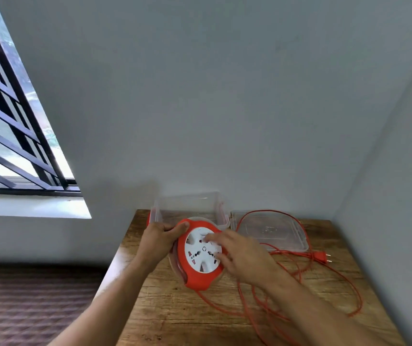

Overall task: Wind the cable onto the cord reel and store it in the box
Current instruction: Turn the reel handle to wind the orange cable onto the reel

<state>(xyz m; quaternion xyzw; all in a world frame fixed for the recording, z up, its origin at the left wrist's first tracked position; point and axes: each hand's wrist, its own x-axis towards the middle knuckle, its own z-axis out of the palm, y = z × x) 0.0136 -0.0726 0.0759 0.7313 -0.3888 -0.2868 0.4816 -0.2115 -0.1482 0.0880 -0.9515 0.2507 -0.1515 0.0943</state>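
An orange cord reel (195, 275) with a white socket face is held tilted above the wooden table (175, 308). My left hand (158, 242) grips its upper left rim. My right hand (240, 255) lies on the white face, fingers spread and blurred. The orange cable (299, 293) runs from the reel's bottom and lies in loose loops over the right half of the table. Its plug (321, 257) rests near the right edge. Behind the reel stands the clear plastic box (187, 204), open.
The box's clear lid (272, 229) lies flat to the right of the box, with cable looped around it. Walls close in behind and to the right of the table. A barred window is at the left; the table's left edge drops to dark flooring.
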